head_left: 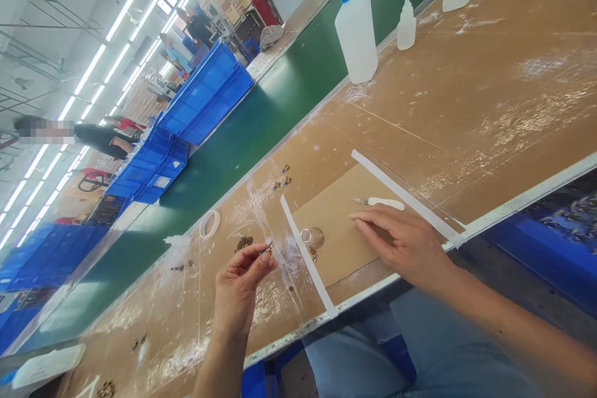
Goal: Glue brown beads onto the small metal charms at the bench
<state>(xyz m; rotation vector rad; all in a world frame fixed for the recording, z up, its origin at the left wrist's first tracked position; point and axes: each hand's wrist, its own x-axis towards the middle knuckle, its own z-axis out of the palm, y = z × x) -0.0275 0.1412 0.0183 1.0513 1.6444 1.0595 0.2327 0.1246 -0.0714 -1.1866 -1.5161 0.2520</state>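
Note:
My left hand [245, 273] is raised over the table, thumb and fingers pinched on a small metal part [267, 250] with a bluish bit, too small to name. My right hand [396, 233] hovers above the cardboard sheet [340, 199], fingers stretched out and nothing in them. Just beyond its fingertips lies a white-handled knife [386, 203] with a short thin blade. Between my hands a small clear cup [313, 237] sits on the cardboard, with a few tiny brown pieces beside it. A pile of small dark rings [244, 242] lies behind my left fingers.
White tape strips [308, 255] border the cardboard. Several small blue-and-brass parts [286, 181] lie farther back near a tape roll [209, 224]. A large blue-capped bottle [357, 37] and a small dropper bottle [407, 25] stand along the green conveyor belt [298, 68]. Blue crates [209, 99] and people are beyond.

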